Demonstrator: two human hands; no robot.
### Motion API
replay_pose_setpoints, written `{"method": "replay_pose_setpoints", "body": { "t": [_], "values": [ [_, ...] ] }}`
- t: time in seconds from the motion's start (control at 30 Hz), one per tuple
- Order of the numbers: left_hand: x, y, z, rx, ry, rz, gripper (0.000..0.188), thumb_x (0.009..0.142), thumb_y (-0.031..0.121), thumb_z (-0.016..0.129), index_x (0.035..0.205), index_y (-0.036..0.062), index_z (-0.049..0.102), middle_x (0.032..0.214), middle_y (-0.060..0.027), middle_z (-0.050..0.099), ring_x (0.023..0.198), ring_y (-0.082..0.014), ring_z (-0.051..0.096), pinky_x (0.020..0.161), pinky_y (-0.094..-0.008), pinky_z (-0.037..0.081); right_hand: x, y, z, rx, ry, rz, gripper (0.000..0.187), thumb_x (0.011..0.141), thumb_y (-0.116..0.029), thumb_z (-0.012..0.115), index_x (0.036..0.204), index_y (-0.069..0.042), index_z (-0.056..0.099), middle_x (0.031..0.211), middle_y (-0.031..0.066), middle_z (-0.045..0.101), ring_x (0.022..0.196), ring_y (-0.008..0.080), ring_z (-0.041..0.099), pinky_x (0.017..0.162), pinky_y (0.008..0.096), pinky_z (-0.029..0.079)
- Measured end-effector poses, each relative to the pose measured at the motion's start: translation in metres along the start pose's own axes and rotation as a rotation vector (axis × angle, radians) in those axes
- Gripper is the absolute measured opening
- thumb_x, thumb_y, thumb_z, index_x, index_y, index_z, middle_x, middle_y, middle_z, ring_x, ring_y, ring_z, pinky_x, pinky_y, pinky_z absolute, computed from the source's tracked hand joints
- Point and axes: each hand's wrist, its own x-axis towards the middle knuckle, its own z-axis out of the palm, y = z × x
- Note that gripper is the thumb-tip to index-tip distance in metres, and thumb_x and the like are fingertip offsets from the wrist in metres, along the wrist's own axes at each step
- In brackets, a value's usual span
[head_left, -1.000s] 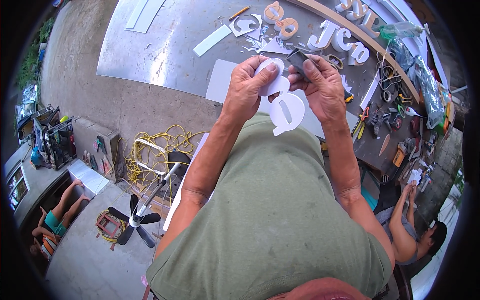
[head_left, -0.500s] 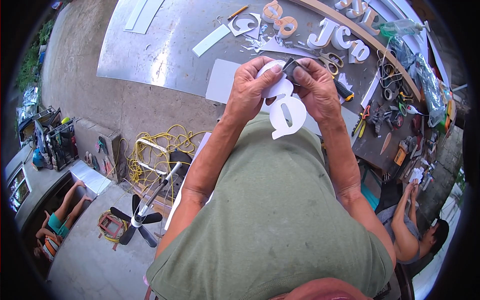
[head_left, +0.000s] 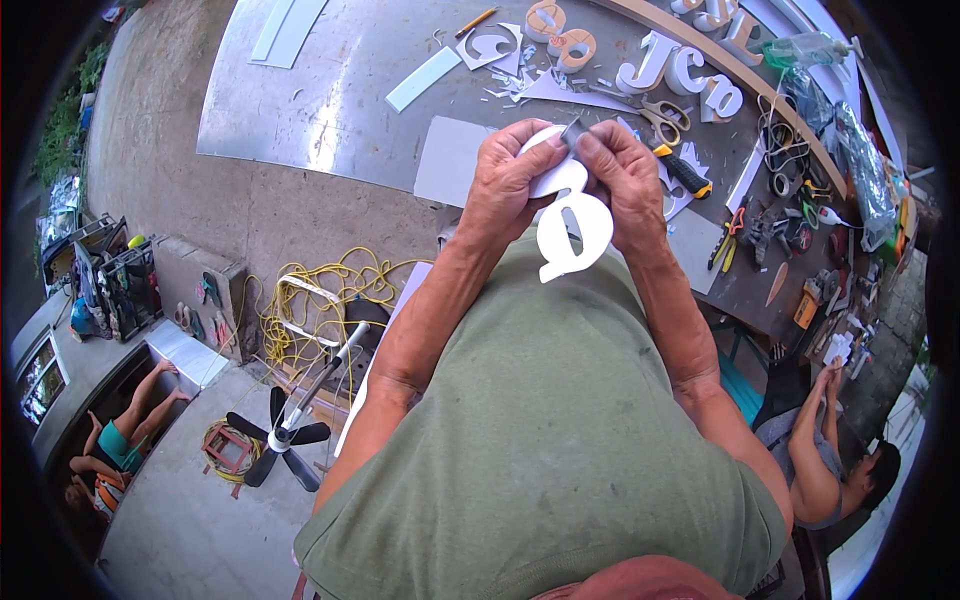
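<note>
A flat white letter cutout (head_left: 597, 232) with a rounded lower loop and a slot-shaped opening hangs in front of my shirt. My left hand (head_left: 508, 185) grips its upper part between thumb and fingers. My right hand (head_left: 630, 180) pinches a small dark grey strip (head_left: 574, 131) against the cutout's top edge; I cannot make out its material. Both hands are close together above the near edge of the workbench. The fingertips behind the cutout are partly hidden.
On the metal-topped bench (head_left: 350, 110) lie white offcuts (head_left: 422, 80), scissors (head_left: 663, 120), a yellow-and-black utility knife (head_left: 684, 172) and finished white letters (head_left: 655, 62). Pliers (head_left: 727, 240) and other tools crowd the right. Another person (head_left: 815, 450) works there. A fan (head_left: 279, 437) stands lower left.
The grey strip has tilted and shifted slightly at the cutout's top edge, showing a lighter face. Both hands have moved a little; their grips are unchanged.
</note>
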Motion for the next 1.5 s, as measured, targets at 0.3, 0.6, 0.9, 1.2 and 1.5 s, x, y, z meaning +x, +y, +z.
{"method": "replay_pose_setpoints", "body": {
  "t": [0.3, 0.6, 0.9, 1.2, 1.5],
  "values": [
    [-0.004, 0.011, 0.013, 0.049, -0.033, -0.026, 0.015, 0.098, 0.013, 0.062, 0.104, -0.0002, 0.063, 0.084, -0.006, 0.069, 0.071, -0.0107, 0.069, 0.063, -0.0244, 0.058, 0.001, -0.006, -0.006, 0.095, -0.02, -0.082, 0.013, 0.1, -0.019, 0.063, 0.095, -0.008, 0.056, 0.072, -0.0003, 0.058, 0.054, 0.0035, 0.049, 0.044, 0.0185, 0.035],
    [-0.001, 0.01, 0.012, 0.008, -0.085, 0.001, 0.012, 0.099, 0.01, 0.06, 0.104, 0.0004, 0.062, 0.088, -0.0072, 0.07, 0.072, -0.0111, 0.07, 0.063, -0.0254, 0.059, 0.0, -0.014, -0.003, -0.003, -0.05, 0.022, 0.021, 0.099, -0.025, 0.065, 0.086, -0.01, 0.057, 0.069, -0.0059, 0.052, 0.052, 0.0008, 0.041, 0.044, 0.0173, 0.029],
    [-0.002, -0.003, 0.013, 0.05, -0.043, 0.074, 0.011, 0.098, 0.009, 0.062, 0.104, -0.0003, 0.063, 0.088, -0.0076, 0.07, 0.071, -0.0111, 0.068, 0.063, -0.0257, 0.058, 0.0, -0.016, 0.005, -0.011, -0.06, -0.018, 0.023, 0.102, -0.023, 0.061, 0.084, -0.01, 0.054, 0.069, -0.0074, 0.047, 0.055, -0.0007, 0.041, 0.045, 0.0181, 0.034],
    [0.001, -0.001, 0.012, 0.011, -0.039, 0.05, 0.012, 0.098, 0.01, 0.062, 0.103, -0.0003, 0.063, 0.087, -0.0068, 0.07, 0.072, -0.0102, 0.068, 0.064, -0.0246, 0.058, -0.005, -0.014, 0.003, -0.019, -0.046, -0.001, 0.023, 0.102, -0.022, 0.061, 0.084, -0.009, 0.055, 0.07, -0.0072, 0.048, 0.058, -0.0001, 0.043, 0.049, 0.018, 0.038],
    [0.005, 0.001, 0.011, 0.046, -0.035, 0.03, 0.013, 0.098, 0.011, 0.062, 0.103, -0.0015, 0.063, 0.086, -0.0074, 0.069, 0.07, -0.0112, 0.068, 0.063, -0.0255, 0.058, -0.001, -0.01, -0.002, -0.012, -0.081, 0.014, 0.023, 0.102, -0.023, 0.06, 0.084, -0.011, 0.055, 0.066, -0.0082, 0.045, 0.052, -0.0004, 0.039, 0.044, 0.0181, 0.032]
  ]
}}
